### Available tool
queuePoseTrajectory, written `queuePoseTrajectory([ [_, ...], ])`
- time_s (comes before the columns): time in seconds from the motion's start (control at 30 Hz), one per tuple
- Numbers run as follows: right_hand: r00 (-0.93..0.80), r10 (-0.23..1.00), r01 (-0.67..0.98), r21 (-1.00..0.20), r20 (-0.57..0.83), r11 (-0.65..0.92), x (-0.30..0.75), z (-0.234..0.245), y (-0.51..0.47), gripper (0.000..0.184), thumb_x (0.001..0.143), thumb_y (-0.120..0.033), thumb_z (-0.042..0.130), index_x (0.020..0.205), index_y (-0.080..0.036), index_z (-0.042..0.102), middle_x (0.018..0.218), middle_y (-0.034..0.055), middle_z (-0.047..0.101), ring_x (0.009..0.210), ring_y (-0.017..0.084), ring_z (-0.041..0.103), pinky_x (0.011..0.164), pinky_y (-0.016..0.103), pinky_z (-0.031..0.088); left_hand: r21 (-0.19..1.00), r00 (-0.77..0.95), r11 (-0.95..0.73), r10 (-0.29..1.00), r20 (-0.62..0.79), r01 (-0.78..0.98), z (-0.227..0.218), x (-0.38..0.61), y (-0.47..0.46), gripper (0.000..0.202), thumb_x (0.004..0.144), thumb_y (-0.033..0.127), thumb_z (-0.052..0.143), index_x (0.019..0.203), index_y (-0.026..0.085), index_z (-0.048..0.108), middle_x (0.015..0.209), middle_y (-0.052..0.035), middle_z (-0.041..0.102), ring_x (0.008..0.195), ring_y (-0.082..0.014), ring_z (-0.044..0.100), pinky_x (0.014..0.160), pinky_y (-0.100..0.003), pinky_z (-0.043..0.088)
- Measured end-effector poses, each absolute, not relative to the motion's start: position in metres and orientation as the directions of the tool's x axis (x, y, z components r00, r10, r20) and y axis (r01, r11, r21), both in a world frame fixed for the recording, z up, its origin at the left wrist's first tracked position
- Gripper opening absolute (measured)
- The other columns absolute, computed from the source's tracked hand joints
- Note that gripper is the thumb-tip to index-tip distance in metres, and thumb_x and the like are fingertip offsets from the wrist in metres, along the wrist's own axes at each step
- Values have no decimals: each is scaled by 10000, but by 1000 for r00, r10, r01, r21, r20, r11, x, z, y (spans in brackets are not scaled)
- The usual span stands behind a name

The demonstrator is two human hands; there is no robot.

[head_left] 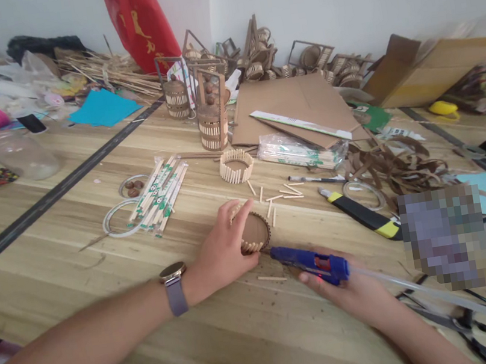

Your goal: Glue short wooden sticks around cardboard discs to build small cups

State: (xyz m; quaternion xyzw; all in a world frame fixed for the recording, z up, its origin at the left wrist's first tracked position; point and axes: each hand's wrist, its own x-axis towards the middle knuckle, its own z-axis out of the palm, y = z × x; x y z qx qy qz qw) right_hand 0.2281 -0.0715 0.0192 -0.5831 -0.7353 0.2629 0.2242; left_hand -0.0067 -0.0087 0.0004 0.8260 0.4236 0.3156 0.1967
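Note:
My left hand [221, 252] is closed round the left side of a small round cardboard cup [256, 230], whose rim carries a partial row of short wooden sticks. In my right hand [355, 293] is a blue glue gun [310, 262], a clear glue stick trailing from its back. The gun's nozzle meets the cup's near right edge; whether it touches is hard to tell. A single short stick [271, 278] lies just in front of the cup. Behind it stands a similar ring of sticks [236, 166], with several loose cut sticks [290, 191] to its right.
Wrapped chopsticks [160, 197] and tape rolls [120, 218] lie to the left. A utility knife [361, 213], brown strips [396, 165] and scissors [469, 324] are on the right. Finished little buckets [212, 125], cardboard [295, 104] and a box [431, 68] stand at the back.

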Motion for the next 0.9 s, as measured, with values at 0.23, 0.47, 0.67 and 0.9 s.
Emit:
queuePoseTrajectory([
  [0.23, -220, 975, 759, -626, 13, 180, 229, 18, -72, 303, 845, -491, 550, 800, -223, 684, 756, 48, 734, 678, 222, 686, 618, 299, 535, 572, 449, -567, 823, 349, 593, 1, -7, -9, 954, 688, 127, 722, 1471, 260, 193, 1408, -158, 310, 1362, -344, 344, 1107, -545, 382],
  [0.47, -192, 981, 767, -620, 25, 166, 229, 17, -73, 333, 827, -508, 550, 816, -218, 712, 783, 66, 748, 704, 247, 704, 644, 317, 548, 571, 450, -578, 815, 365, 583, -1, -8, -9, 962, 691, 122, 716, 1476, 274, 181, 1409, -149, 311, 1363, -344, 342, 1107, -542, 382],
  [0.67, -199, 980, 760, -629, 16, 165, 227, 21, -71, 306, 817, -492, 555, 776, -216, 679, 732, 56, 735, 679, 235, 698, 624, 306, 541, 562, 458, -581, 813, 360, 589, -1, -7, -9, 961, 692, 126, 728, 1474, 252, 183, 1397, -158, 319, 1351, -339, 358, 1099, -532, 391],
  [0.9, -227, 973, 750, -631, 32, 196, 226, 21, -71, 307, 836, -478, 534, 743, -210, 653, 696, 55, 706, 636, 217, 670, 589, 300, 522, 561, 454, -579, 814, 362, 592, -1, -7, -8, 961, 689, 119, 726, 1474, 250, 187, 1391, -157, 329, 1345, -334, 364, 1098, -526, 393],
])
